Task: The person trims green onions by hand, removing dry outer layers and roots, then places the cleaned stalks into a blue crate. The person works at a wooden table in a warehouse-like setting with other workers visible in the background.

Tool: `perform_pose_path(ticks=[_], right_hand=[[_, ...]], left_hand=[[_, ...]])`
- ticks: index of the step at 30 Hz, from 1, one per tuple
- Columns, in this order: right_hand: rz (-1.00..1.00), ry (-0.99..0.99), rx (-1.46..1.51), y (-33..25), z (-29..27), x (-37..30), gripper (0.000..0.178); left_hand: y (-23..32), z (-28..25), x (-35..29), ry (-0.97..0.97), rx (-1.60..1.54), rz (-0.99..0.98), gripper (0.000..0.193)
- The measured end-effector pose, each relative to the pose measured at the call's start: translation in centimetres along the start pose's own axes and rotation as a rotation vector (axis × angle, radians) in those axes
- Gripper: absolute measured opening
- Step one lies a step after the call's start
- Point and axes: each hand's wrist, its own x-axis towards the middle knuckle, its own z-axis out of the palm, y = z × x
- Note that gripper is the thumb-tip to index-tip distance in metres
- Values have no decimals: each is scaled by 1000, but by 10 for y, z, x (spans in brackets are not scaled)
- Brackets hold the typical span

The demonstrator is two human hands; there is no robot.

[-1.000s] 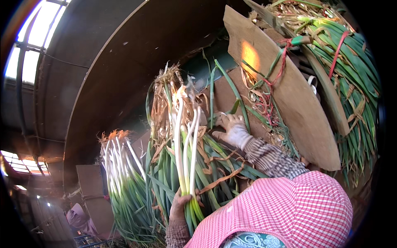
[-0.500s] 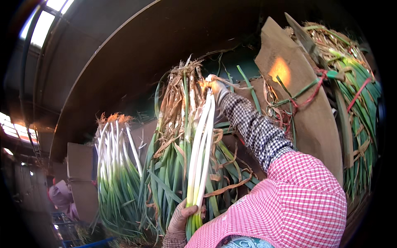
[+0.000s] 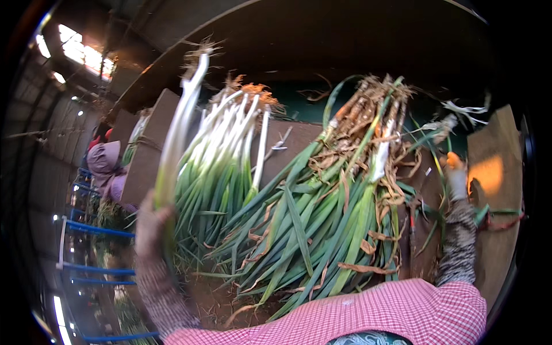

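Note:
My left hand (image 3: 154, 221), blurred by motion, grips peeled green onions (image 3: 175, 135) by their green part. Their white stems and roots point up at the left. A pile of peeled green onions (image 3: 230, 126) lies just right of them. In the middle is a large heap of unpeeled green onions (image 3: 322, 213), with dry brown skins and roots at the far end. Right of the heap is my right hand (image 3: 455, 177), gloved with orange at the fingertips. Its fingers are too smeared to read. Strips of pale skin (image 3: 460, 112) hang blurred above it, apart from the hand.
A brown board (image 3: 497, 172) with green and red ties stands at the right. Another board (image 3: 152, 149) stands left of the peeled pile. Beyond it a person in a pink head covering (image 3: 103, 161) works near blue metal rails (image 3: 100, 229).
My left hand has swung left and up with the green onions, past the peeled pile. My right hand has left their root ends and moved right. The view has turned left.

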Motion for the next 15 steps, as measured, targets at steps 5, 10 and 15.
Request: perform_pose_path(ticks=[5, 10, 15], right_hand=[[-161, -243, -66, -83, -8, -172, 58], [-153, -455, -502, -124, -45, -187, 76], [-186, -672, -480, -115, -19, -191, 82]], left_hand=[[-118, -39, 121, 321, 898, 295, 63], [46, 239, 18, -523, -63, 252, 30], [43, 436, -27, -450, 668, 531, 44]])
